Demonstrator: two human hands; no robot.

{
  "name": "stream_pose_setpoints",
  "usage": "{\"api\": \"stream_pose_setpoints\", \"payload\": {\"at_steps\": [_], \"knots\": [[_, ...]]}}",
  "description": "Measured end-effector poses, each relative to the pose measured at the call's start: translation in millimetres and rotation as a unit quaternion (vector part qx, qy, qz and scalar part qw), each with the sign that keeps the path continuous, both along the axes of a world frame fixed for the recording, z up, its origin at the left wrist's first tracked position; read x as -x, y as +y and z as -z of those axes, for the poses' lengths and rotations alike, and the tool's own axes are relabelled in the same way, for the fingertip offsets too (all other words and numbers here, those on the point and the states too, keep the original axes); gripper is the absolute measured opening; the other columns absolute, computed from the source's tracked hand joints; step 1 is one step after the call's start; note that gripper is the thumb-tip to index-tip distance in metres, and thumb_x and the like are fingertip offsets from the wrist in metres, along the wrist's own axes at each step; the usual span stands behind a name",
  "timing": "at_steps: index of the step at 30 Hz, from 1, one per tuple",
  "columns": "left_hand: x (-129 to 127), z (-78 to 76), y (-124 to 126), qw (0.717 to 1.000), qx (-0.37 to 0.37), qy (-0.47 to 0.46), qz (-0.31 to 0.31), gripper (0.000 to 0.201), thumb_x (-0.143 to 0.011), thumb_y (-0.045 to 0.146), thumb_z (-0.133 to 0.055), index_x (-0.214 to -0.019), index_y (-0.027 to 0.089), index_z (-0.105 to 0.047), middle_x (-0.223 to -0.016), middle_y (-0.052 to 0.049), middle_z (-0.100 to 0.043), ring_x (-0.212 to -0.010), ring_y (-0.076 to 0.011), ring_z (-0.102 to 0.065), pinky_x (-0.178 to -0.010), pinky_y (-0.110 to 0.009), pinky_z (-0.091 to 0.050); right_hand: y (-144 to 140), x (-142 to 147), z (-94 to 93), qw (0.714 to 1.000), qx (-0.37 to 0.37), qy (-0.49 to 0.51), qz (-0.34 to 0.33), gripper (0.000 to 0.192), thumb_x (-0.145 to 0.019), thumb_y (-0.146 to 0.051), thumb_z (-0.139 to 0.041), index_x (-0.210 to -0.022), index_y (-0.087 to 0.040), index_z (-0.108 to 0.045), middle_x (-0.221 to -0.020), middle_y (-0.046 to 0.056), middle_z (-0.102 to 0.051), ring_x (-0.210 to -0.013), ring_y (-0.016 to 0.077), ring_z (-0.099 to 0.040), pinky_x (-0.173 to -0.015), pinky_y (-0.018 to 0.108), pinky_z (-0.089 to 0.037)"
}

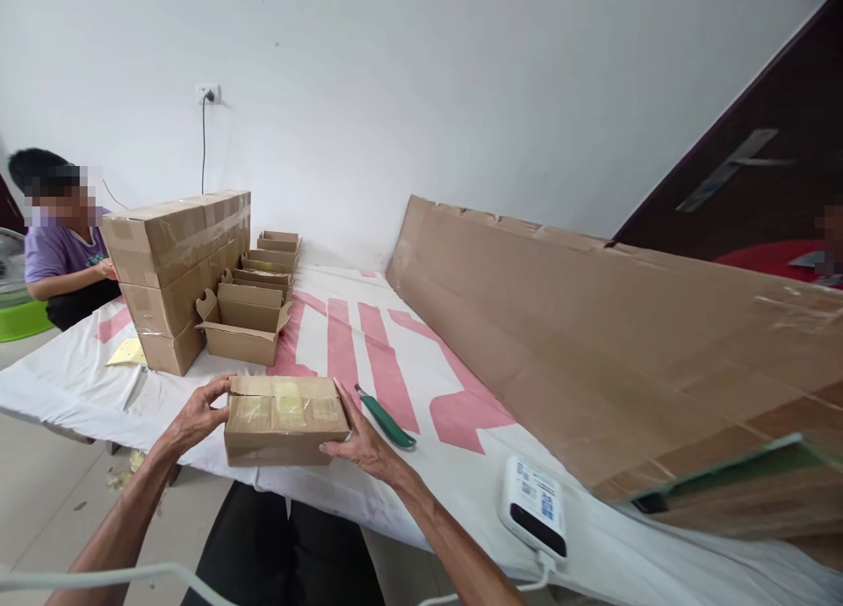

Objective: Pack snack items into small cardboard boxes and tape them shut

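A small taped cardboard box (284, 419) sat near the front edge of the tabletop (461, 465), which was covered with a white cloth bearing broad pink stripes. The left hand (195, 417) gripped the box's left end, its fingers (214, 388) curled over the top corner and closed against the cardboard. The right hand (364, 443) pressed against the right end, thumb along the lower side and fingers laid flat up the box's edge, so that the box was clasped between both hands while resting on the cloth. Just beside the right hand lay a green-handled cutter (385, 418), pointing away at a slant and apart from the box. Farther back stood a stack of larger sealed cartons (176, 268), and next to it a row of open small boxes (254, 303) ran toward the wall. A yellow slip of paper (127, 352) lay at the foot of the stack. A large flattened cardboard sheet (593, 325) leaned along the right side of the tabletop. Near the front right corner rested a white device with a dark screen (535, 506), its cable trailing off the edge. At the far left another person in a purple shirt (61, 253) sat at the tabletop's end.
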State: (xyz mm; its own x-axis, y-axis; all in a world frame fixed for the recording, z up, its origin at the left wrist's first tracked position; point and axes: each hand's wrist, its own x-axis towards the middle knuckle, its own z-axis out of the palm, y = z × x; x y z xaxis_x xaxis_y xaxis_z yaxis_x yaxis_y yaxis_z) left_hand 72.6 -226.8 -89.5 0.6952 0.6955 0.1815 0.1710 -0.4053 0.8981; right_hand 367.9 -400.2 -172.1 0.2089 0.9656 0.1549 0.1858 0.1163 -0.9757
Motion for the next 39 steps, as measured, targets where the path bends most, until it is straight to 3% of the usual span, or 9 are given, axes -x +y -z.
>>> {"api": "stream_pose_setpoints", "payload": {"at_steps": [5,10,12,15,19,23,30,36,39], "knots": [[-0.7,4.6,-4.4,0.998,0.051,-0.042,0.021,0.042,-0.078,0.040,-0.080,-0.116,0.022,-0.082,-0.156,-0.014,-0.060,-0.139,-0.0363,-0.059,-0.092,-0.037,-0.064,0.3,-0.6,-0.2,0.999,0.003,-0.053,-0.003,0.130,-0.074,-0.033,-0.090,-0.175,-0.029,-0.008,-0.176,0.017,-0.031,-0.154,0.0315,-0.045,-0.124,0.047,-0.039],[0.3,5.2,-9.9,0.995,0.072,-0.064,0.016,0.035,-0.074,0.037,-0.083,-0.106,0.022,-0.084,-0.155,-0.013,-0.059,-0.131,-0.0346,-0.063,-0.089,-0.036,-0.065,-5.9,-6.9,12.9,0.992,-0.014,-0.127,0.022,0.129,-0.074,-0.036,-0.092,-0.174,-0.032,-0.011,-0.175,0.016,-0.032,-0.153,0.0332,-0.046,-0.126,0.052,-0.037],[0.7,3.9,-11.4,0.996,0.070,-0.055,0.015,0.036,-0.075,0.039,-0.082,-0.108,0.023,-0.083,-0.153,-0.012,-0.060,-0.130,-0.0342,-0.063,-0.092,-0.037,-0.064,-9.0,-19.0,22.8,0.982,-0.022,-0.183,0.046,0.125,-0.072,-0.038,-0.093,-0.173,-0.035,-0.018,-0.175,0.014,-0.032,-0.156,0.0345,-0.041,-0.127,0.054,-0.035],[1.7,4.2,-11.3,0.997,0.052,-0.048,0.018,0.035,-0.077,0.040,-0.080,-0.108,0.023,-0.083,-0.153,-0.012,-0.061,-0.131,-0.0338,-0.063,-0.094,-0.037,-0.064,-15.0,-46.9,41.4,0.949,-0.009,-0.300,0.102,0.104,-0.080,-0.042,-0.085,-0.169,-0.034,-0.031,-0.172,0.012,-0.037,-0.160,0.0356,-0.033,-0.128,0.057,-0.033],[5.1,7.2,-5.7,0.998,0.027,-0.051,0.004,0.034,-0.078,0.042,-0.081,-0.107,0.024,-0.083,-0.150,-0.012,-0.062,-0.132,-0.0344,-0.063,-0.096,-0.038,-0.063,-22.7,-79.8,67.5,0.879,-0.003,-0.434,0.197,0.059,-0.097,-0.038,-0.062,-0.154,-0.028,-0.052,-0.148,0.015,-0.059,-0.142,0.0361,-0.052,-0.118,0.058,-0.044],[10.6,7.2,3.8,0.998,0.028,-0.052,-0.017,0.034,-0.073,0.044,-0.086,-0.100,0.023,-0.083,-0.147,-0.013,-0.063,-0.128,-0.0352,-0.065,-0.094,-0.037,-0.063,-23.7,-89.9,84.7,0.833,0.026,-0.485,0.263,0.037,-0.098,-0.033,-0.055,-0.133,-0.024,-0.065,-0.119,0.015,-0.066,-0.117,0.0354,-0.060,-0.107,0.053,-0.051],[9.9,9.5,9.6,0.996,0.018,-0.036,-0.077,0.040,-0.071,0.052,-0.083,-0.100,0.024,-0.082,-0.141,-0.011,-0.069,-0.125,-0.0361,-0.066,-0.088,-0.038,-0.065,-21.0,-87.9,88.1,0.841,0.051,-0.440,0.312,0.025,-0.099,-0.030,-0.051,-0.116,-0.023,-0.067,-0.106,0.013,-0.064,-0.105,0.0330,-0.059,-0.095,0.046,-0.051],[8.9,16.4,10.3,0.992,0.007,-0.044,-0.115,0.045,-0.068,0.058,-0.084,-0.094,0.022,-0.081,-0.136,-0.013,-0.071,-0.125,-0.0376,-0.066,-0.080,-0.035,-0.064,-21.5,-85.7,81.0,0.876,0.063,-0.329,0.347,0.012,-0.092,-0.025,-0.053,-0.093,-0.022,-0.065,-0.096,0.012,-0.065,-0.100,0.0302,-0.061,-0.088,0.040,-0.048],[10.4,15.6,9.6,0.993,0.016,-0.047,-0.108,0.044,-0.066,0.054,-0.086,-0.094,0.021,-0.081,-0.139,-0.013,-0.069,-0.128,-0.0384,-0.065,-0.082,-0.035,-0.064,-20.2,-85.6,70.0,0.900,0.059,-0.244,0.357,0.018,-0.094,-0.034,-0.052,-0.085,-0.023,-0.063,-0.091,0.009,-0.065,-0.089,0.0262,-0.063,-0.078,0.036,-0.047]]}}
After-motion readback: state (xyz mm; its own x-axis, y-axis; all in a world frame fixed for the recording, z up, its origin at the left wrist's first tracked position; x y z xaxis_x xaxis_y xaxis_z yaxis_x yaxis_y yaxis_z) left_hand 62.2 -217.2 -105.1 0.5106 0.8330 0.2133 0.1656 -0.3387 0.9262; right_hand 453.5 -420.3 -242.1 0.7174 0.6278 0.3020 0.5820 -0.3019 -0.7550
